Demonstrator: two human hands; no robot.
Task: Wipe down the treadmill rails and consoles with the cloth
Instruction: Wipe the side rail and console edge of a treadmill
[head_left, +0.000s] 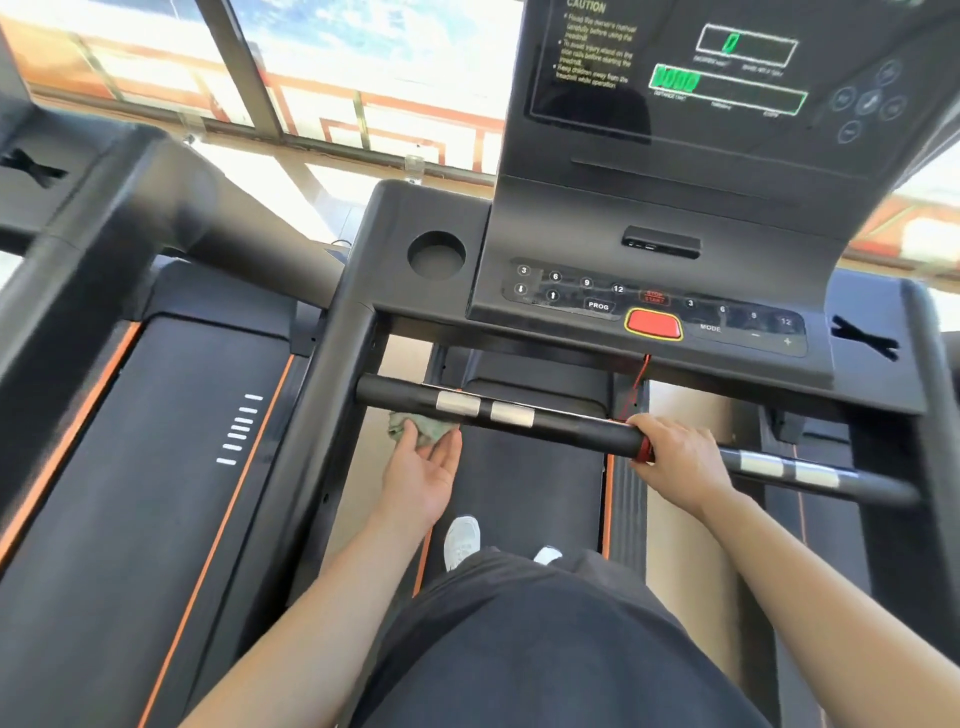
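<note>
A person on a treadmill is pressing a green cloth (422, 428) up against the underside of the front handlebar (566, 425) with the left hand (421, 470), palm up and fingers nearly straight. The right hand (675, 457) is curling round the bar's right end beside a red clip (644, 450). The bar is lying crosswise before the body with the cloth near its left end, so the likely sweep is running rightward toward the gripping hand, the console (660, 312) sitting above and beyond both.
</note>
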